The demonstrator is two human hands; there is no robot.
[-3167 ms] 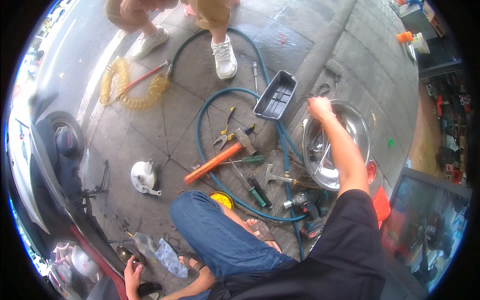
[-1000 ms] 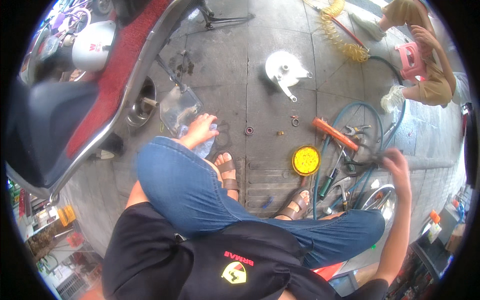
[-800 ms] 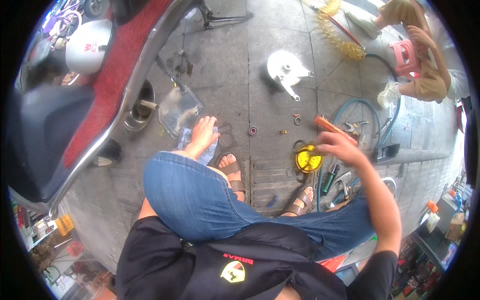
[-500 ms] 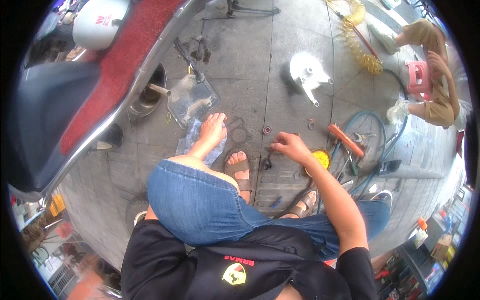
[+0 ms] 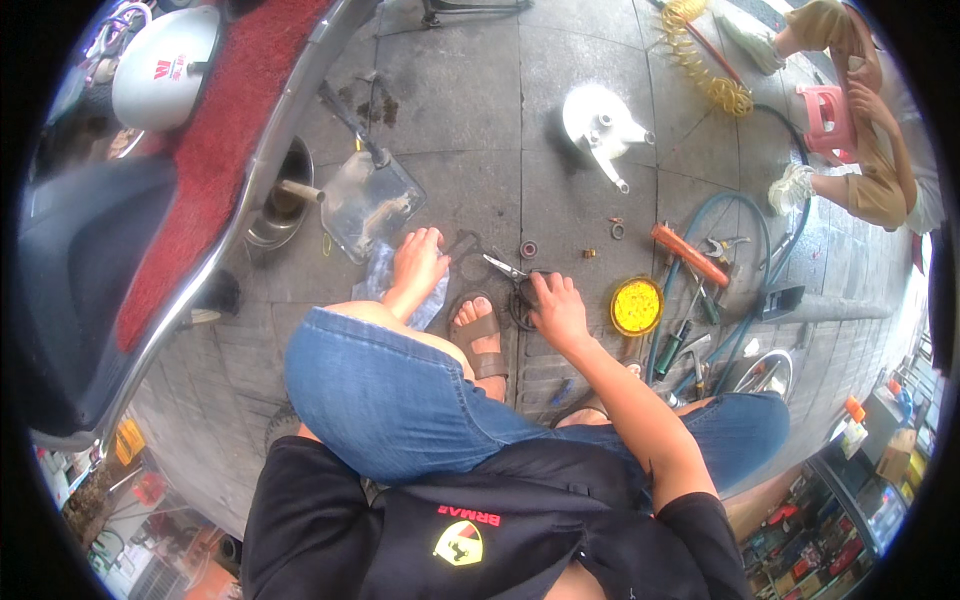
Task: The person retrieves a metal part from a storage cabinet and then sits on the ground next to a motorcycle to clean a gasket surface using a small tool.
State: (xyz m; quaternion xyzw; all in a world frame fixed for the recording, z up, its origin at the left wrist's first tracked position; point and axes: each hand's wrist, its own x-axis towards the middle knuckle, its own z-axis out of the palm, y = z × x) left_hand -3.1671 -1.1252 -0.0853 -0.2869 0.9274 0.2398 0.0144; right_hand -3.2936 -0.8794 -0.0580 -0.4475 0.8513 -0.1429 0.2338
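My right hand [image 5: 560,305] grips the dark handles of a pair of scissors [image 5: 503,266], whose metal blades point away to the left, slightly parted. My left hand [image 5: 418,268] has its fingers curled over a bluish crumpled sheet, cloth or plastic [image 5: 378,275]. What its fingers hold is hidden. Next to that hand lies a thin dark gasket-like outline [image 5: 470,258], close to the scissor tips. On the floor just beyond sit a small ring [image 5: 529,249] and a brass-coloured piece [image 5: 590,253]. A round tub of yellow stuff [image 5: 637,306] stands right of my right hand.
A hammer with an orange handle [image 5: 690,255], screwdrivers and a blue hose [image 5: 745,197] lie at right. Farther off is a white metal hub part [image 5: 605,130]. A scooter [image 5: 200,200] stands at left. Another person sits near a pink stool [image 5: 826,120] at far right.
My right hand has come back toward my feet and now has the scissors, which point left. The left hand stays over the sheet. The whole view has shifted slightly.
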